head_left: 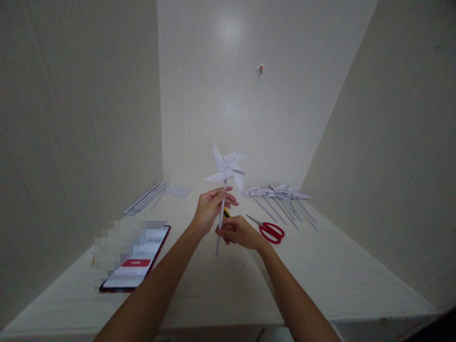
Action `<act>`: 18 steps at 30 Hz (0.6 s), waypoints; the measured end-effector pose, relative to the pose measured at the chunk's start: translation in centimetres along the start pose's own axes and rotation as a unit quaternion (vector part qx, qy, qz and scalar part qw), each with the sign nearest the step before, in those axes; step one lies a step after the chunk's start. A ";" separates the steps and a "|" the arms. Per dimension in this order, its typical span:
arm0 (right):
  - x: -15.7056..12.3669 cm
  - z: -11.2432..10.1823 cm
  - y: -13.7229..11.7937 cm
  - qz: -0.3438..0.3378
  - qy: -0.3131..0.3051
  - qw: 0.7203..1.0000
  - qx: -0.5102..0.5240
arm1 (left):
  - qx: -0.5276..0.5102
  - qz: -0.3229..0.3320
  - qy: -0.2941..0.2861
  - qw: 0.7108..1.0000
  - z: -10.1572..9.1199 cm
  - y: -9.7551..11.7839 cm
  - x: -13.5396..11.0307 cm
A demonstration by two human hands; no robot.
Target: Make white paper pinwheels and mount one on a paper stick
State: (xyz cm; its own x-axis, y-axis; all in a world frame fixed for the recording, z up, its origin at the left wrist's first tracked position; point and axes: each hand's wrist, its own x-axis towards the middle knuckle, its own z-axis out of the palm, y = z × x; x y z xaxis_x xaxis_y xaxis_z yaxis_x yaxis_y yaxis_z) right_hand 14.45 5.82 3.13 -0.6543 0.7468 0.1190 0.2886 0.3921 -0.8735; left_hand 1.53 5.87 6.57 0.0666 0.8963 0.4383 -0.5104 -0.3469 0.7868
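Pale desk point(320, 285); left hand point(209, 210), right hand point(239, 232) both pinch pinwheel stick point(218, 243); yellow object point(226, 213) between them mostly hidden.

Paper pinwheel point(228, 167) upright between left hand point(208, 209) and right hand point(239, 232), red scissors point(271, 231) near.

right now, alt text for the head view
Two hands hold a white paper pinwheel upright by its stick over a table: left hand higher, right hand lower. Red scissors and more pinwheels lie at right, a phone at left.
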 end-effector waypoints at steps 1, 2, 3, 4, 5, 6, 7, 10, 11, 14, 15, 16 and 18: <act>-0.1 -0.1 -0.1 0.007 -0.004 1.000 0.008 | 0.013 -0.013 -0.001 1.000 -0.2 -0.2 0.0; -0.2 -0.2 -0.2 0.017 -0.016 0.999 0.022 | 0.023 -0.031 0.002 0.999 -0.4 -0.5 0.1; -0.3 -0.3 -0.3 0.028 -0.034 0.998 0.042 | 0.028 -0.051 0.009 0.998 -0.6 -0.7 0.1; -0.4 -0.5 -0.4 0.040 -0.056 0.995 0.066 | 0.026 -0.074 0.019 0.997 -0.9 -1.0 0.1; -0.5 -0.6 -0.5 0.052 -0.077 0.991 0.092 | 0.020 -0.096 0.028 0.995 -1.1 -1.2 0.1; -0.5 -0.7 -0.5 0.064 -0.093 0.987 0.114 | 0.011 -0.116 0.035 0.993 -1.4 -1.5 0.1; -0.6 -0.8 -0.4 0.075 -0.103 0.983 0.129 | 0.002 -0.132 0.039 0.990 -1.6 -1.7 0.1; -0.5 -1.0 0.2 0.114 -0.113 0.977 0.141 | -0.006 -0.165 0.044 0.985 -2.4 -2.5 0.0; -0.4 -1.0 0.4 0.128 -0.119 0.974 0.142 | -0.003 -0.174 0.044 0.984 -2.7 -2.7 -0.1; -0.3 -0.9 1.2 0.161 -0.151 0.964 0.146 | 0.015 -0.193 0.025 0.981 -3.4 -3.5 -0.3; -0.2 -0.9 1.4 0.170 -0.163 0.961 0.147 | 0.019 -0.196 0.013 0.980 -3.6 -3.7 -0.4; -0.2 -0.9 1.5 0.179 -0.173 0.957 0.149 | 0.022 -0.195 0.000 0.981 -3.7 -3.8 -0.5; -0.2 -0.8 1.6 0.189 -0.186 0.951 0.157 | 0.024 -0.185 -0.019 0.982 -3.7 -3.7 -0.7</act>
State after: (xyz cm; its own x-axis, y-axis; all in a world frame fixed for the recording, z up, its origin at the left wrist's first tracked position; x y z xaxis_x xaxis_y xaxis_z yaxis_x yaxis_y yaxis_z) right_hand 15.68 6.73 2.07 -0.7646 0.5375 -0.3556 0.3671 -0.0902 -0.9258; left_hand 0.24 7.60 1.75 0.2718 0.9531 0.1333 -0.4052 -0.0123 0.9141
